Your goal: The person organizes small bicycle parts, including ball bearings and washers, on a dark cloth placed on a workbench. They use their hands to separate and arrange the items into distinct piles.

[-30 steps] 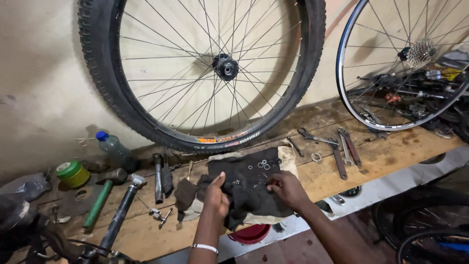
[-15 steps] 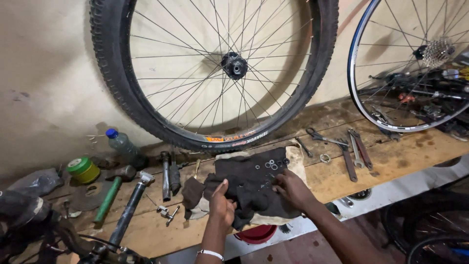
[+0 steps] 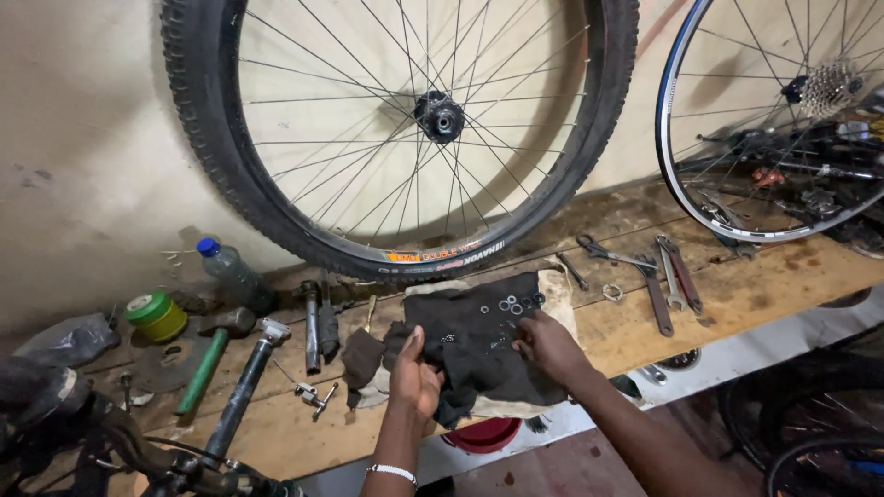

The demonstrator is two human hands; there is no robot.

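A dark rag lies spread on the wooden bench, with several small metal rings and bearing balls on it. My left hand grips the rag's left edge, fingers curled into the cloth. On the rag's right side my right hand rests, its fingertips pinched near the small parts; whether it holds one I cannot tell. A large knobbly-tyred bicycle wheel leans against the wall just behind the rag.
A second wheel with a cassette stands at the right. Wrenches and pliers lie right of the rag. Hammers, a plastic bottle, a green tape roll and a grinding disc sit left. A red bowl is below the bench edge.
The view has shifted slightly. My left hand has closed on the rag's left edge and my right hand has slid a little along the rag near the small parts.
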